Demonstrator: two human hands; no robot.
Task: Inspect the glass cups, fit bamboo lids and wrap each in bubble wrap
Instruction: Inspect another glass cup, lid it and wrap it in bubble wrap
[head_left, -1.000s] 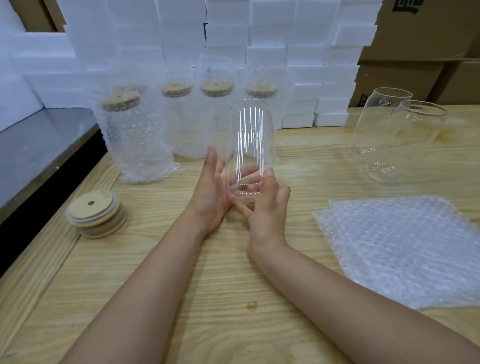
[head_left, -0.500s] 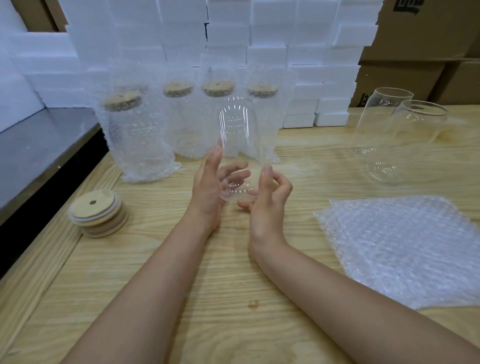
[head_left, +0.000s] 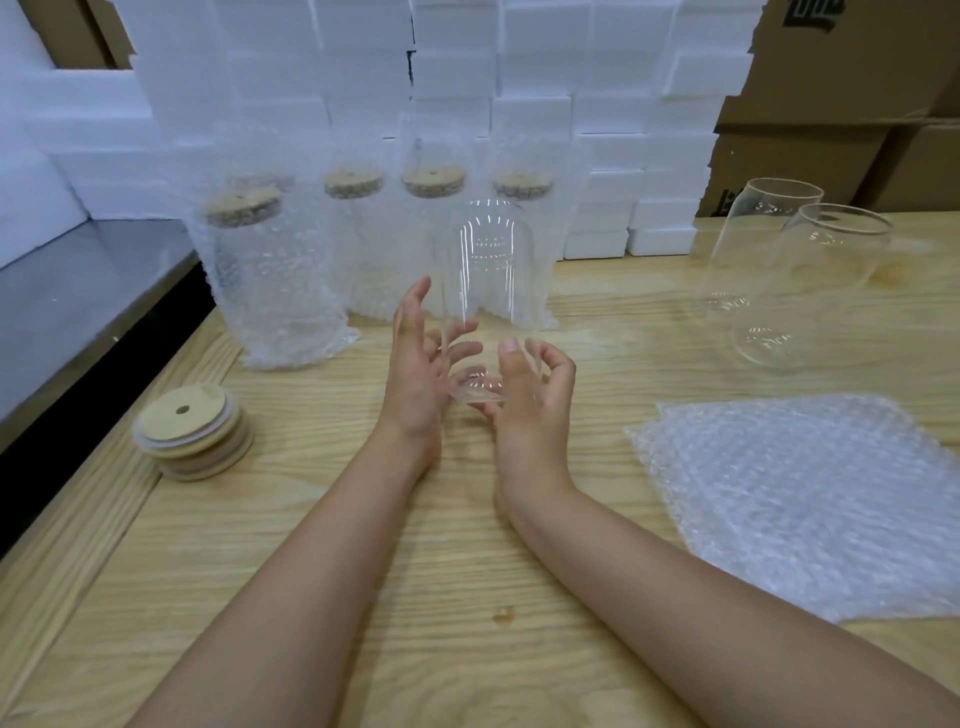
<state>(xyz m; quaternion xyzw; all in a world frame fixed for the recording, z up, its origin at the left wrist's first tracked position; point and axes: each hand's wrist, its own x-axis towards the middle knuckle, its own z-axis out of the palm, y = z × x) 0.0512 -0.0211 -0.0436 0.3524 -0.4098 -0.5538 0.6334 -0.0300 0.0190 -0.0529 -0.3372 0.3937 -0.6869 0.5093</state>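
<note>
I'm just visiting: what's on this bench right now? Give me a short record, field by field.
Held: glass cup, no lid, unwrapped
Left hand: spread fingers touch its side
Right hand: curled round its lower end
Bamboo lids: stacked, left on the table
Bubble wrap sheets: piled, right
Wrapped cups: lidded, at the back
Bare cups: two, far right
</note>
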